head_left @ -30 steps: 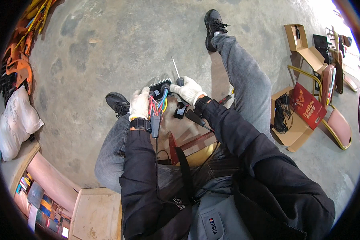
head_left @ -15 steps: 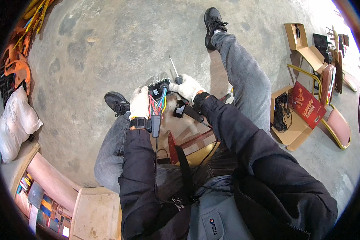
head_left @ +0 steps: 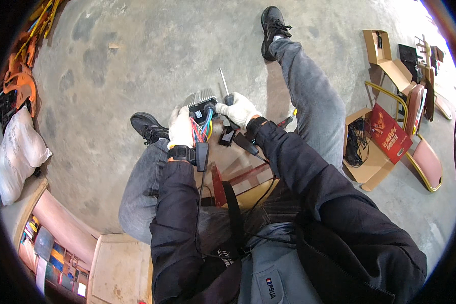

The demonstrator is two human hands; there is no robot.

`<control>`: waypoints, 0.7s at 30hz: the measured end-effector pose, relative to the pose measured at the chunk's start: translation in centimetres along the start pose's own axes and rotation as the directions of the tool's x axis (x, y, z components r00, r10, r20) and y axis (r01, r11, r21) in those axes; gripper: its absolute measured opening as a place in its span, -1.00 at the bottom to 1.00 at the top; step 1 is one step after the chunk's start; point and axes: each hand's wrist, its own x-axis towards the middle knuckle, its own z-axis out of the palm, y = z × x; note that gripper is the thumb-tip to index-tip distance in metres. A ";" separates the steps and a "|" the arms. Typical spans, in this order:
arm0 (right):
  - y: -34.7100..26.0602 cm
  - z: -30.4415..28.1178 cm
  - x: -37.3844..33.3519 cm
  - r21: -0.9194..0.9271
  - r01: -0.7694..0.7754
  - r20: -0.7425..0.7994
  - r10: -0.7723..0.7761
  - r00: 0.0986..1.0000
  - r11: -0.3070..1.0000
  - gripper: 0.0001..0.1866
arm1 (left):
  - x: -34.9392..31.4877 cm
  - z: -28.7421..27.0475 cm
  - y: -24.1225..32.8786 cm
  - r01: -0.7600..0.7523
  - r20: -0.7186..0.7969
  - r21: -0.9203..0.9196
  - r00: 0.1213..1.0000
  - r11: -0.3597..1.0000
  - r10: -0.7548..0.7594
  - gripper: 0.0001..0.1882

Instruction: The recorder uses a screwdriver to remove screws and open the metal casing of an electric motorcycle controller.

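I sit on a concrete floor with both hands in white gloves held out over my legs. My left hand [head_left: 181,127] grips a ribbed grey metal box [head_left: 201,98] with a bundle of coloured wires [head_left: 203,126] hanging from it. A black connector [head_left: 202,156] dangles by my left wrist. My right hand [head_left: 240,109] holds a screwdriver [head_left: 223,86] by its dark handle, the shaft pointing up and away, right beside the box. Another black connector [head_left: 226,136] hangs below that hand.
An open cardboard box [head_left: 366,152] with black cables and a red packet [head_left: 388,133] lies at the right, beside a chair [head_left: 421,126]. More open boxes [head_left: 385,55] sit beyond. A white sack [head_left: 15,149] and orange tools [head_left: 17,76] lie left; a low shelf [head_left: 50,243] is at lower left.
My hands have stayed together on the box; the screwdriver has shifted only slightly beside it.
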 end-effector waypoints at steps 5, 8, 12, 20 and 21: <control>0.7 -0.9 0.9 -0.069 0.007 -0.053 -0.011 0.999 0.998 -0.50 | -3.4 2.0 4.5 0.065 -0.017 -0.019 0.998 0.998 -0.065 -0.32; 1.2 0.2 1.1 -0.101 0.061 -0.072 -0.068 0.995 0.993 -0.49 | 0.3 0.9 0.1 -0.111 0.042 0.491 0.994 0.864 0.103 -0.39; 1.8 -0.3 1.5 0.010 -0.029 -0.018 0.029 0.999 1.000 -0.44 | -0.7 1.6 0.5 -0.196 0.086 0.569 0.980 0.798 0.179 -0.40; 2.6 -0.5 1.9 -0.169 0.116 -0.092 -0.132 0.987 0.979 -0.39 | 0.3 2.2 0.3 0.049 -0.035 0.078 0.998 0.996 -0.046 -0.28; 1.8 -0.2 1.5 -0.166 0.123 -0.079 -0.138 0.987 0.978 -0.39 | 1.2 1.3 -1.0 0.042 -0.008 0.121 0.999 0.992 -0.041 -0.27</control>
